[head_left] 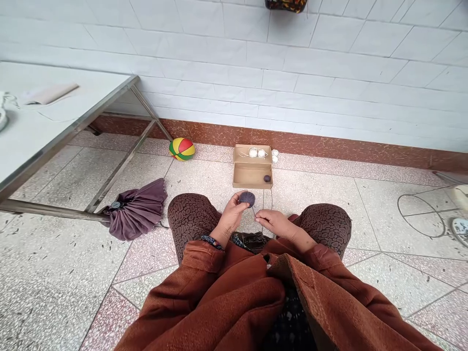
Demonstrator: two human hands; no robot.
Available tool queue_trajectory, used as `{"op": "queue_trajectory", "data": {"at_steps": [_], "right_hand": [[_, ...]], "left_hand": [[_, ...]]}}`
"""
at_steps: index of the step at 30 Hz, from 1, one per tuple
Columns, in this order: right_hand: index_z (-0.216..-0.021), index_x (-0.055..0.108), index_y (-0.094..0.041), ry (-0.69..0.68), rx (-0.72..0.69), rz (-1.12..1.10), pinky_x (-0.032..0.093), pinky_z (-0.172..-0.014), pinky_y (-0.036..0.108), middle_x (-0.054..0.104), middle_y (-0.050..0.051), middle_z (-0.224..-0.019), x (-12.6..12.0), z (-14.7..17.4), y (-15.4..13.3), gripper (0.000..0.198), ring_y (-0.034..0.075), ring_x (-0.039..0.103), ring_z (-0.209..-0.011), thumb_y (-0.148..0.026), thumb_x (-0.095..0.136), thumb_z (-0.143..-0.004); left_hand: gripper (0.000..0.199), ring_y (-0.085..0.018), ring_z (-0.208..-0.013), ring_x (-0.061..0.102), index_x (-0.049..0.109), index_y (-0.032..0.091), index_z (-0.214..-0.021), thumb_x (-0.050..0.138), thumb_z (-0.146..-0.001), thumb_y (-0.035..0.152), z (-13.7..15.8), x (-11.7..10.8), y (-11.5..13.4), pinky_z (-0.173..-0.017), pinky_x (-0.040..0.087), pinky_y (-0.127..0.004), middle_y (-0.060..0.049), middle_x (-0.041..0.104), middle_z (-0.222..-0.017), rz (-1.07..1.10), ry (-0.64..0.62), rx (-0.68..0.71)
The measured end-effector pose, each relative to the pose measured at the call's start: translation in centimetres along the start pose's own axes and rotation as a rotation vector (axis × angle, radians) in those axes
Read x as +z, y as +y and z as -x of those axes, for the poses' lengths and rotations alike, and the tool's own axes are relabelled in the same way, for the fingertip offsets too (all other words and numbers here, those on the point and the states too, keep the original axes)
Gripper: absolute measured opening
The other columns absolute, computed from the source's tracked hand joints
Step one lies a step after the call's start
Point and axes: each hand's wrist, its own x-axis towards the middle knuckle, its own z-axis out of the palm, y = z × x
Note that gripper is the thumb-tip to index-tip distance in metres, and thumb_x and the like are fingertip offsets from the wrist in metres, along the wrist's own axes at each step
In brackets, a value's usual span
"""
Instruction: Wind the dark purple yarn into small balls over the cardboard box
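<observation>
My left hand is closed around a dark purple-grey ball of yarn above my lap. From that ball a strand of yarn runs to my right hand, whose fingers pinch it. Just beyond my knees an open cardboard box lies on the floor. A smaller dark ball of yarn sits in its near half, at the right. White balls of yarn rest in the far half, with more white balls beside the box. Thin dark strands hang between the box and my lap.
On the left stands a metal-framed table. A folded purple umbrella lies by its lower bar, and a colourful ball is near its far leg. A wire ring lies on the floor at right. The tiled wall closes off the far side.
</observation>
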Motion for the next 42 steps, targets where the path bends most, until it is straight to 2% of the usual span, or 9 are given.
{"op": "queue_trajectory", "data": {"at_steps": [5,10,15,19,22,26,30,37,42], "right_hand": [[-0.099,0.066,-0.021,0.017,-0.118,-0.054,0.05,-0.076,0.028,0.07,0.004,-0.088,-1.9,-0.6,-2.4,0.024,0.017,0.065,-0.08,-0.035,0.048,-0.104],[-0.095,0.069,-0.022,0.216,-0.081,-0.087,0.051,-0.08,0.031,0.071,0.006,-0.09,-4.6,-2.6,-2.2,0.023,0.019,0.065,-0.083,-0.036,0.052,-0.101],[-0.088,0.066,-0.021,0.355,0.092,-0.083,0.048,-0.075,0.029,0.068,0.003,-0.082,-3.6,-2.9,0.9,0.023,0.018,0.063,-0.077,-0.035,0.052,-0.099],[-0.087,0.063,-0.02,0.268,0.178,-0.074,0.047,-0.07,0.027,0.066,0.002,-0.078,-0.8,-1.1,2.0,0.023,0.017,0.061,-0.072,-0.033,0.049,-0.1],[-0.088,0.063,-0.02,0.146,0.114,-0.052,0.048,-0.072,0.027,0.067,0.002,-0.081,0.5,-0.1,1.6,0.024,0.016,0.061,-0.074,-0.033,0.048,-0.101],[-0.09,0.064,-0.02,0.012,-0.051,-0.047,0.05,-0.075,0.028,0.068,0.003,-0.084,0.3,0.2,-0.3,0.023,0.017,0.063,-0.078,-0.034,0.05,-0.102],[-0.093,0.067,-0.02,0.016,-0.142,-0.082,0.05,-0.075,0.029,0.069,0.005,-0.086,-1.7,0.0,-2.7,0.024,0.018,0.064,-0.08,-0.035,0.05,-0.103],[-0.094,0.07,-0.022,0.194,-0.114,-0.089,0.051,-0.077,0.031,0.07,0.005,-0.087,-5.6,-2.4,-3.2,0.024,0.018,0.064,-0.08,-0.037,0.052,-0.102],[-0.088,0.066,-0.021,0.318,-0.015,-0.056,0.048,-0.076,0.031,0.068,0.004,-0.083,-4.3,-3.5,0.0,0.022,0.019,0.063,-0.08,-0.032,0.052,-0.1]], "left_hand": [[0.055,-0.021,-0.103,0.057,0.064,0.02,-0.117,0.074,-0.063,0.018,0.2,-0.9,0.2,-0.1,0.038,-0.036,-0.005,0.064,-0.112,-0.358,0.055,0.047],[0.079,-0.02,-0.098,0.057,0.055,0.022,-0.135,0.076,-0.059,0.013,1.1,-0.3,0.3,-0.091,0.042,-0.035,-0.005,0.061,-0.111,-0.458,-0.25,-0.046],[0.102,-0.018,-0.093,0.058,0.032,0.028,-0.153,0.078,-0.062,0.013,2.1,1.0,1.5,-0.087,0.042,-0.033,-0.003,0.062,-0.102,-0.179,-0.496,-0.15],[0.079,-0.017,-0.095,0.058,0.053,0.026,-0.139,0.078,-0.065,0.016,2.2,1.1,2.3,-0.089,0.041,-0.032,-0.004,0.062,-0.105,0.029,-0.33,-0.151],[0.063,-0.016,-0.097,0.057,0.062,0.023,-0.125,0.079,-0.064,0.018,1.6,0.7,1.9,-0.09,0.041,-0.031,-0.004,0.061,-0.107,0.046,-0.2,-0.119],[0.069,-0.016,-0.093,0.056,0.057,0.022,-0.128,0.079,-0.062,0.02,0.7,-0.1,0.8,-0.09,0.041,-0.031,-0.001,0.058,-0.099,-0.139,-0.047,-0.044],[0.081,-0.017,-0.093,0.056,0.051,0.021,-0.136,0.078,-0.06,0.017,0.5,-0.7,0.2,-0.089,0.042,-0.033,-0.003,0.055,-0.104,-0.42,-0.004,0.004],[0.099,-0.02,-0.097,0.055,0.037,0.026,-0.151,0.075,-0.06,0.011,1.5,0.0,1.0,-0.087,0.043,-0.035,-0.005,0.055,-0.11,-0.493,-0.333,-0.004],[0.101,-0.02,-0.099,0.056,0.038,0.029,-0.151,0.076,-0.06,0.009,2.1,0.8,2.1,-0.087,0.043,-0.033,-0.004,0.057,-0.107,-0.296,-0.516,-0.047]]}}
